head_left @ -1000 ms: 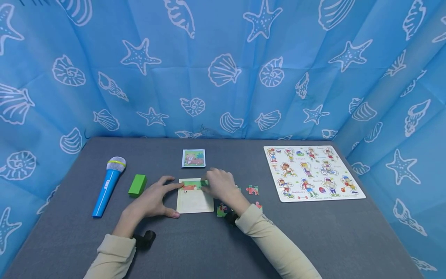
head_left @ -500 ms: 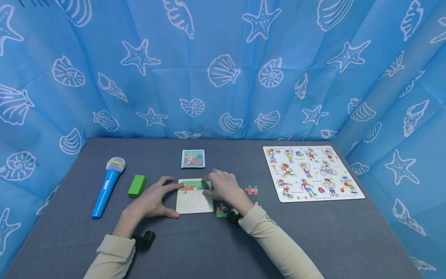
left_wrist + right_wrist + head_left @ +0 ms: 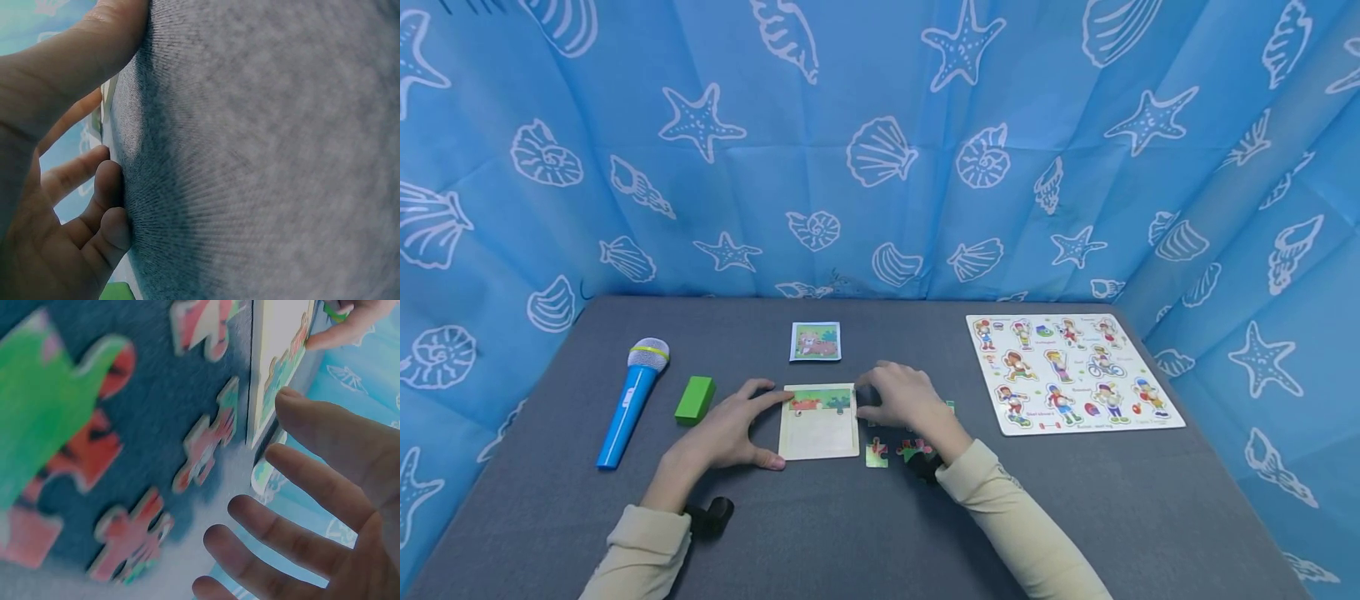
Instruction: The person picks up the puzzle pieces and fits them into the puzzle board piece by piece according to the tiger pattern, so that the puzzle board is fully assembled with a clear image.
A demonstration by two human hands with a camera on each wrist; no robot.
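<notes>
A small cream puzzle board (image 3: 818, 440) lies flat on the grey table, with a strip of joined jigsaw pieces (image 3: 822, 401) along its top. At the board's left side my left hand (image 3: 730, 427) rests with fingers spread; its index fingertip touches the upper left and its thumb lies by the lower left edge. My right hand (image 3: 908, 402) hovers at the right edge, and in the right wrist view its fingers (image 3: 294, 531) are loosely spread, holding nothing. Several loose jigsaw pieces (image 3: 876, 453) lie beneath and beside it, partly hidden by hand and wrist.
Behind the board lies a small picture card (image 3: 816, 342). To the left are a green block (image 3: 696, 400) and a blue toy microphone (image 3: 632, 404). A large white board with sports figures (image 3: 1075, 375) lies at the right. A blue shell-print curtain (image 3: 880, 192) stands behind.
My right hand has drawn back rightward from the top strip to the board's right edge, uncovering the strip's right-hand part. My left hand has stayed in place.
</notes>
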